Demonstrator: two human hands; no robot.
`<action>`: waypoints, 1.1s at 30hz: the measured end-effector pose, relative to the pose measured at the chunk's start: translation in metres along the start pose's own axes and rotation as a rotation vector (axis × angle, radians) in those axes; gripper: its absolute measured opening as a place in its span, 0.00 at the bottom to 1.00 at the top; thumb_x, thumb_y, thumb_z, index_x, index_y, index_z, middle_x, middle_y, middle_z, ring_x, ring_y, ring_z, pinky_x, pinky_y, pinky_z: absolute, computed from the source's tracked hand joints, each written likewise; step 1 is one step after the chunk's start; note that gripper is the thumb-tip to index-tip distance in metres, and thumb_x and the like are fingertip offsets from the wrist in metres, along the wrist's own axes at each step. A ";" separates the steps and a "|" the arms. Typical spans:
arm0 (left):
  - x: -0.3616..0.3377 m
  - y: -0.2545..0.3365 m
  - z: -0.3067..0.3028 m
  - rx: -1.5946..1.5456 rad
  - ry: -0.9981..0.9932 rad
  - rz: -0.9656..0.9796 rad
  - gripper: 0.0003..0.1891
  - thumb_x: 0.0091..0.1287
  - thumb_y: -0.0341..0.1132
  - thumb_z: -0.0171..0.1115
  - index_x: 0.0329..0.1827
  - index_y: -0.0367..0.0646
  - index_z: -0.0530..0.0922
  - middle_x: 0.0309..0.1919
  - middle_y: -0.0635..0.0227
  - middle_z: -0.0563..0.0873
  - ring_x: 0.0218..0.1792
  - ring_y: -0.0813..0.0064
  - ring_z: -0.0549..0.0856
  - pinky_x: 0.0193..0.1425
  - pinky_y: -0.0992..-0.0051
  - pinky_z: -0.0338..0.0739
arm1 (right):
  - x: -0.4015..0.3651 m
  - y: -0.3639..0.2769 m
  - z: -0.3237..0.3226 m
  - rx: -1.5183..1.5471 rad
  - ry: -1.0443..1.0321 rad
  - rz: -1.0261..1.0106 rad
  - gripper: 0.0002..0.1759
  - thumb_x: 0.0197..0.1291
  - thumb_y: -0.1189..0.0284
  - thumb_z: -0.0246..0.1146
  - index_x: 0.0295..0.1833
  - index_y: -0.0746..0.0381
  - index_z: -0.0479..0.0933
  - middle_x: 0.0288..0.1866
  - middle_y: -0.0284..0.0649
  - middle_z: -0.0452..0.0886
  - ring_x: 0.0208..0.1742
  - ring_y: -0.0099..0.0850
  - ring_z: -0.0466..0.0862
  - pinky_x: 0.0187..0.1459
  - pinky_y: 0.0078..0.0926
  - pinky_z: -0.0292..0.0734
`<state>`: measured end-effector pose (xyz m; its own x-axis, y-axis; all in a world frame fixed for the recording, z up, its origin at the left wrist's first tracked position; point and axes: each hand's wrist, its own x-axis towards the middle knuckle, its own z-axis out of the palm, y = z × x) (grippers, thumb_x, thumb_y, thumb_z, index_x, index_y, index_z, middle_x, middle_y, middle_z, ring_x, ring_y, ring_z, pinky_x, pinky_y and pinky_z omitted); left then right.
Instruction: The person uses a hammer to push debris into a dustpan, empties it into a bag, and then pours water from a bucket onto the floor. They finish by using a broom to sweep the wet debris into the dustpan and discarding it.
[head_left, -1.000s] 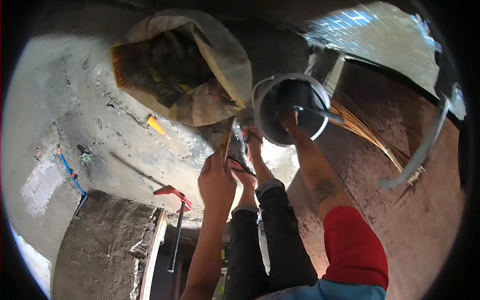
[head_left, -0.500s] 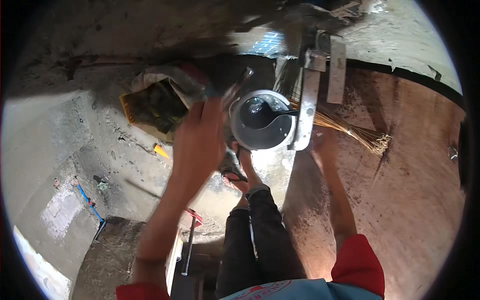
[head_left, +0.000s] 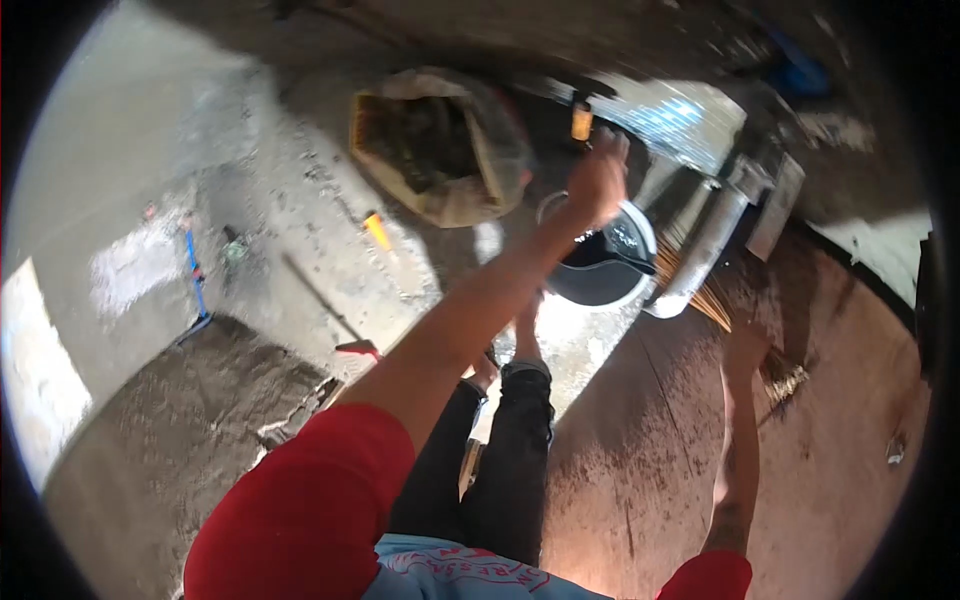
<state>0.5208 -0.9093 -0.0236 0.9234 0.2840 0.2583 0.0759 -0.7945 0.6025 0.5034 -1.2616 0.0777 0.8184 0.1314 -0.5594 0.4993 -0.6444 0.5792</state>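
My left hand (head_left: 598, 185) is stretched over the far rim of a bucket (head_left: 597, 287), its fingers reaching forward and apart, though somewhat blurred. Just beyond the fingertips stands a tool with an orange handle (head_left: 582, 122); I see a gap between them. Inside the bucket are liquid and a black scoop with a curved handle (head_left: 622, 262). Over on the right, my right hand (head_left: 746, 348) lies across a bundle of thin sticks (head_left: 705, 303) tied like a broom. Blur hides whether its fingers grip the bundle.
A metal bracket (head_left: 705, 255) juts beside the bucket. An open sack (head_left: 505, 150) with dark contents stands at the far left. A yellow-orange piece (head_left: 377, 231) and a red-ended tool (head_left: 358, 348) lie on the floor. Brown boarding (head_left: 650, 450) spreads along the right.
The view has turned and shifted. My left hand has moved from left of the bucket across to its far rim. My right hand has moved outward along the stick bundle.
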 end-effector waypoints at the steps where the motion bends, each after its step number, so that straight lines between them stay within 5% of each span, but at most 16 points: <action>1: -0.010 0.032 -0.061 -0.261 -0.134 -0.111 0.18 0.60 0.28 0.55 0.54 0.36 0.70 0.51 0.53 0.75 0.53 0.55 0.76 0.49 0.59 0.76 | 0.003 0.003 0.012 0.005 0.008 -0.025 0.20 0.61 0.70 0.54 0.60 0.59 0.70 0.44 0.43 0.80 0.40 0.37 0.81 0.47 0.40 0.72; 6: -0.143 0.044 -0.234 -0.410 -0.173 -0.342 0.18 0.59 0.26 0.59 0.54 0.46 0.72 0.49 0.59 0.77 0.44 0.56 0.81 0.44 0.62 0.78 | -0.036 -0.006 -0.021 -0.080 -0.064 -0.156 0.29 0.60 0.69 0.57 0.67 0.57 0.61 0.45 0.48 0.79 0.38 0.40 0.82 0.43 0.39 0.74; 8: -0.221 0.011 -0.295 -0.287 -0.309 -0.746 0.19 0.57 0.24 0.59 0.53 0.44 0.73 0.45 0.57 0.79 0.44 0.59 0.83 0.44 0.68 0.78 | -0.058 -0.008 -0.023 -0.129 -0.025 -0.198 0.38 0.58 0.68 0.59 0.72 0.55 0.52 0.48 0.49 0.78 0.41 0.42 0.82 0.45 0.43 0.75; 9: -0.269 -0.013 -0.319 -0.185 -0.156 -0.661 0.18 0.56 0.23 0.59 0.51 0.42 0.74 0.43 0.57 0.80 0.40 0.60 0.84 0.41 0.69 0.79 | -0.073 -0.013 -0.037 -0.063 -0.203 -0.160 0.41 0.58 0.67 0.60 0.73 0.55 0.47 0.49 0.50 0.77 0.44 0.45 0.82 0.45 0.44 0.75; 12: -0.366 -0.042 -0.404 0.018 -0.080 -1.126 0.14 0.58 0.27 0.62 0.48 0.38 0.74 0.43 0.57 0.80 0.37 0.63 0.84 0.35 0.69 0.80 | -0.120 -0.037 -0.063 -0.072 -0.385 -0.104 0.48 0.57 0.66 0.60 0.74 0.58 0.35 0.49 0.54 0.77 0.47 0.50 0.80 0.41 0.45 0.80; 13: -0.407 -0.052 -0.424 0.227 -0.021 -0.934 0.14 0.57 0.30 0.64 0.46 0.39 0.76 0.39 0.57 0.82 0.36 0.63 0.85 0.35 0.69 0.79 | -0.130 -0.037 -0.055 0.063 -0.394 -0.122 0.40 0.58 0.67 0.59 0.70 0.61 0.45 0.42 0.52 0.79 0.42 0.48 0.82 0.35 0.42 0.80; 14: -0.462 -0.064 -0.436 0.265 -0.057 -1.106 0.14 0.57 0.35 0.66 0.42 0.38 0.78 0.34 0.59 0.83 0.35 0.63 0.84 0.35 0.68 0.78 | -0.139 -0.036 -0.047 0.199 -0.408 -0.139 0.32 0.59 0.67 0.58 0.66 0.64 0.55 0.35 0.50 0.80 0.36 0.46 0.83 0.29 0.40 0.80; 16: -0.541 -0.068 -0.451 -0.273 0.015 -1.828 0.15 0.56 0.40 0.67 0.40 0.39 0.78 0.28 0.62 0.83 0.31 0.69 0.83 0.34 0.68 0.76 | -0.170 -0.043 -0.046 0.463 -0.520 -0.096 0.27 0.59 0.67 0.57 0.62 0.64 0.58 0.32 0.49 0.79 0.33 0.44 0.83 0.27 0.39 0.80; 18: -0.564 -0.050 -0.470 -0.931 0.437 -2.241 0.17 0.57 0.43 0.68 0.43 0.44 0.77 0.25 0.65 0.81 0.27 0.70 0.81 0.32 0.68 0.76 | -0.207 -0.058 -0.058 0.801 -0.719 0.057 0.23 0.59 0.68 0.57 0.57 0.64 0.61 0.29 0.47 0.78 0.30 0.42 0.82 0.25 0.38 0.79; 20: -0.596 -0.048 -0.477 -1.252 0.714 -2.375 0.19 0.56 0.45 0.69 0.45 0.47 0.75 0.24 0.68 0.79 0.26 0.70 0.80 0.33 0.69 0.77 | -0.237 -0.077 -0.063 1.124 -0.909 0.316 0.18 0.60 0.68 0.57 0.52 0.64 0.64 0.26 0.46 0.77 0.27 0.41 0.81 0.24 0.38 0.78; 22: -0.650 -0.062 -0.466 -1.425 1.018 -2.509 0.46 0.49 0.47 0.75 0.68 0.49 0.56 0.47 0.55 0.73 0.44 0.62 0.77 0.47 0.65 0.77 | -0.269 -0.082 -0.082 1.251 -0.973 0.436 0.14 0.60 0.68 0.57 0.48 0.64 0.67 0.23 0.44 0.76 0.24 0.39 0.81 0.22 0.37 0.77; 24: -0.681 -0.067 -0.459 -1.525 1.229 -2.421 0.56 0.47 0.48 0.76 0.72 0.50 0.43 0.56 0.52 0.63 0.53 0.59 0.71 0.56 0.63 0.74 | -0.293 -0.096 -0.102 1.302 -0.995 0.441 0.10 0.61 0.68 0.56 0.42 0.63 0.68 0.20 0.42 0.74 0.21 0.37 0.79 0.20 0.36 0.76; 26: -0.696 -0.078 -0.451 -1.590 1.314 -2.373 0.52 0.50 0.50 0.74 0.71 0.47 0.47 0.60 0.53 0.59 0.59 0.58 0.67 0.60 0.63 0.70 | -0.326 -0.118 -0.137 1.342 -1.041 0.342 0.11 0.62 0.67 0.55 0.31 0.62 0.67 0.16 0.38 0.70 0.15 0.33 0.74 0.16 0.33 0.73; 29: -0.670 -0.078 -0.472 -1.048 1.683 -1.920 0.46 0.57 0.51 0.67 0.68 0.30 0.52 0.63 0.52 0.60 0.62 0.57 0.67 0.58 0.67 0.74 | -0.366 -0.185 -0.277 1.228 -0.994 0.230 0.09 0.63 0.66 0.55 0.40 0.61 0.68 0.18 0.37 0.70 0.15 0.30 0.74 0.16 0.30 0.71; 32: -0.706 -0.104 -0.462 -0.831 1.975 -1.756 0.36 0.63 0.49 0.61 0.69 0.45 0.54 0.65 0.55 0.61 0.61 0.60 0.70 0.63 0.69 0.70 | -0.349 -0.220 -0.308 1.167 -0.959 -0.080 0.14 0.64 0.64 0.54 0.48 0.61 0.66 0.20 0.36 0.69 0.15 0.28 0.73 0.15 0.28 0.69; 33: -0.664 -0.108 -0.491 -0.660 1.986 -1.901 0.29 0.66 0.46 0.55 0.65 0.43 0.59 0.55 0.56 0.71 0.53 0.63 0.77 0.58 0.73 0.74 | -0.345 -0.244 -0.344 1.049 -0.868 -0.173 0.15 0.64 0.63 0.54 0.48 0.61 0.65 0.20 0.36 0.69 0.15 0.28 0.73 0.15 0.28 0.69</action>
<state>-0.2852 -0.7489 0.1104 -0.7863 0.1317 -0.6037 -0.4768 0.4921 0.7284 0.1973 -0.8909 0.3332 0.1354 0.0088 -0.9907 -0.1893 -0.9813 -0.0346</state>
